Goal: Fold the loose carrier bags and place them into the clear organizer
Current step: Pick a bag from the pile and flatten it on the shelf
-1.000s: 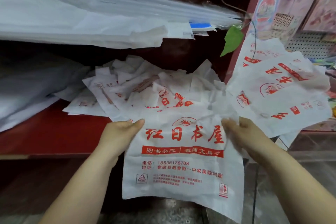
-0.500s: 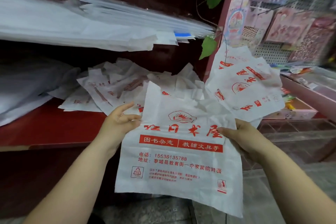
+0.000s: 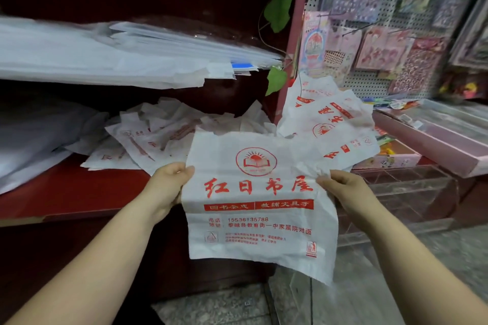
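A white carrier bag [image 3: 258,219] with red print hangs spread flat between my hands, in front of the red shelf. My left hand [image 3: 169,182] pinches its left edge and my right hand [image 3: 343,190] pinches its right edge. A loose pile of the same bags [image 3: 163,137] lies on the red shelf [image 3: 66,192] behind. More bags [image 3: 335,124] fan out at the right, above the clear organizer [image 3: 406,192], a transparent box with compartments standing low at the right.
An upper shelf carries a stack of white sheets and plastic sleeves [image 3: 118,58]. Green leaves [image 3: 277,10] hang by a red post. A pegboard [image 3: 396,21] with packets and pink trays [image 3: 435,140] fills the right. Grey floor lies below.
The held bag has come up and been pulled flat, so its round logo now shows. The view has swung right, bringing the clear organizer and the pegboard into sight.
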`<control>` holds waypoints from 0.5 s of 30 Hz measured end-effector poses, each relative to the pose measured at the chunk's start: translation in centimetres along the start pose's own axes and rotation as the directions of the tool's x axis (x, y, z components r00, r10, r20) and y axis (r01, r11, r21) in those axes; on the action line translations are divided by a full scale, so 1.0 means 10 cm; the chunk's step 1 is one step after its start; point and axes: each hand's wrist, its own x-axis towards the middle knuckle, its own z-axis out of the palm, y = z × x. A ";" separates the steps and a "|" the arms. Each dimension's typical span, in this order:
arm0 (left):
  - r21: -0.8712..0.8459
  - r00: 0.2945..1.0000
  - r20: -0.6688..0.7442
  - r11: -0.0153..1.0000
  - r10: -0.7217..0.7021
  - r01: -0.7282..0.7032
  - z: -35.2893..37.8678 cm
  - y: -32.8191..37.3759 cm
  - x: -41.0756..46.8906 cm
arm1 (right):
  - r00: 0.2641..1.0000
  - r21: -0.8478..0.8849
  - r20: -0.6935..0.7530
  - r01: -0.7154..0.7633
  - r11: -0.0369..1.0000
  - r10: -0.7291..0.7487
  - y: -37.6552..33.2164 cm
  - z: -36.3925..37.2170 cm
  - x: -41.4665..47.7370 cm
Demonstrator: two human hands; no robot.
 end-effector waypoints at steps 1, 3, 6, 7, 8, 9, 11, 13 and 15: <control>0.001 1.000 -0.004 1.000 0.028 -0.028 0.01 0.01 -0.02 | 1.000 0.029 -0.005 -0.003 1.000 0.003 0.01 -0.01 0.00; -0.039 0.997 0.021 0.997 0.073 -0.072 0.00 0.06 -0.07 | 1.000 0.101 0.000 -0.009 0.995 0.010 0.01 -0.03 0.00; -0.052 0.976 0.200 0.996 0.086 -0.077 -0.04 0.12 -0.15 | 1.000 0.221 0.026 -0.018 0.975 0.012 0.01 -0.06 0.00; -0.034 0.967 0.240 0.997 0.082 -0.076 -0.06 0.14 -0.16 | 0.999 0.265 0.043 -0.022 0.964 0.011 0.01 -0.08 0.00; -0.012 0.965 0.247 0.997 0.082 -0.082 -0.07 0.15 -0.17 | 0.998 0.301 0.063 -0.019 0.953 0.000 0.01 -0.10 0.00; 0.007 0.967 0.239 0.996 0.087 -0.092 -0.09 0.16 -0.18 | 0.995 0.324 0.095 -0.017 0.946 -0.014 -0.01 -0.12 0.00; 0.033 0.967 0.233 0.993 0.103 -0.113 -0.12 0.21 -0.17 | 0.987 0.331 0.157 -0.026 0.943 -0.028 -0.02 -0.17 -0.01; 0.054 0.949 0.286 0.986 0.134 -0.155 -0.15 0.28 -0.20 | 0.983 0.283 0.185 -0.034 0.959 -0.020 -0.01 -0.23 0.00; 0.077 0.916 0.368 0.976 0.162 -0.203 -0.20 0.37 -0.23 | 0.978 0.207 0.209 -0.019 0.978 -0.026 -0.05 -0.28 -0.02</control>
